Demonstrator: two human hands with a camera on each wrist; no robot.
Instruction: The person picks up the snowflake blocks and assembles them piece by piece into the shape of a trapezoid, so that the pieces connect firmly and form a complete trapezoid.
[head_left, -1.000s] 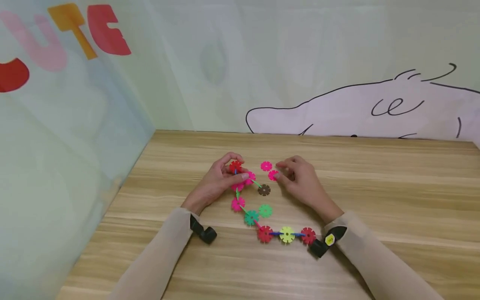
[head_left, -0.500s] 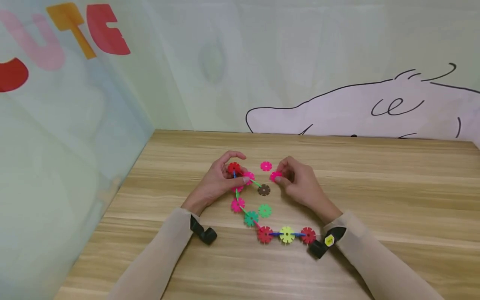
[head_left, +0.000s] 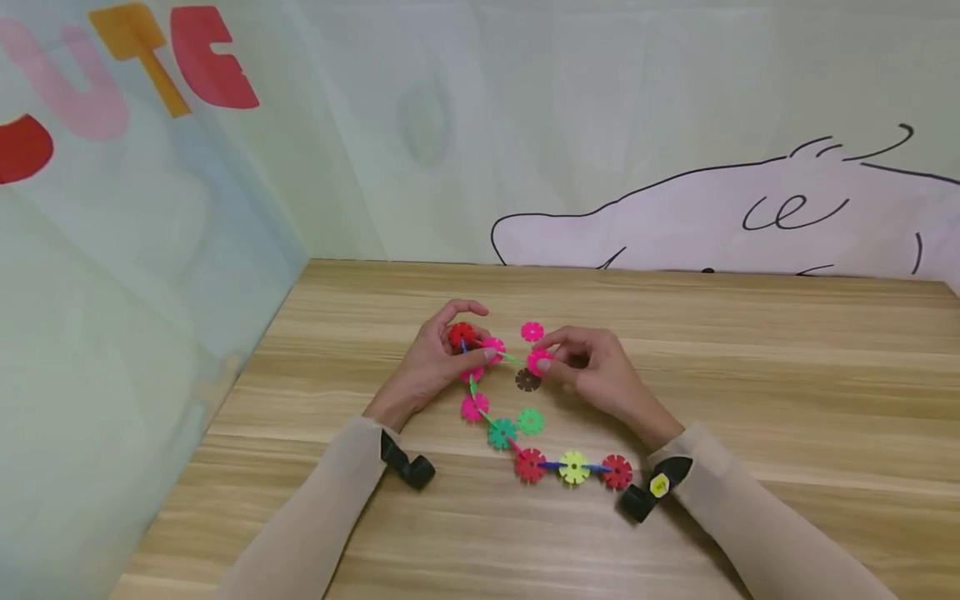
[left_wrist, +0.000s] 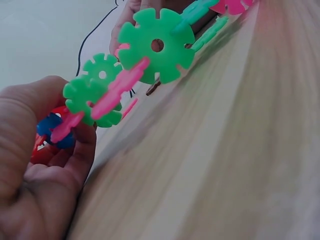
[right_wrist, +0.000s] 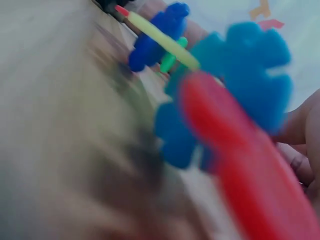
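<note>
A chain of slotted plastic snowflake discs curves across the table in the head view, from a red disc point(head_left: 462, 335) by my left hand point(head_left: 435, 350) to another red disc point(head_left: 617, 472) near the right cuff. The left thumb and fingers pinch a pink disc point(head_left: 492, 350) of the chain, and a light green disc point(head_left: 510, 358) juts edge-on from it. My right hand point(head_left: 600, 367) holds a separate pink disc point(head_left: 537, 361) between thumb and fingers, just right of that green one. Several green discs point(left_wrist: 162, 65) fill the left wrist view. A blurred red disc point(right_wrist: 240, 150) covers much of the right wrist view.
Loose on the wooden table point(head_left: 787, 400) lie a brown disc point(head_left: 527, 382) below the right fingertips, a green disc point(head_left: 531, 422) inside the curve, and a pink disc point(head_left: 532, 332) farther back. A printed backdrop point(head_left: 637, 125) rises behind the table.
The right hand has taken hold of the nearer loose pink disc and brought it left, toward the light green disc. The left hand has shifted slightly left with the chain.
</note>
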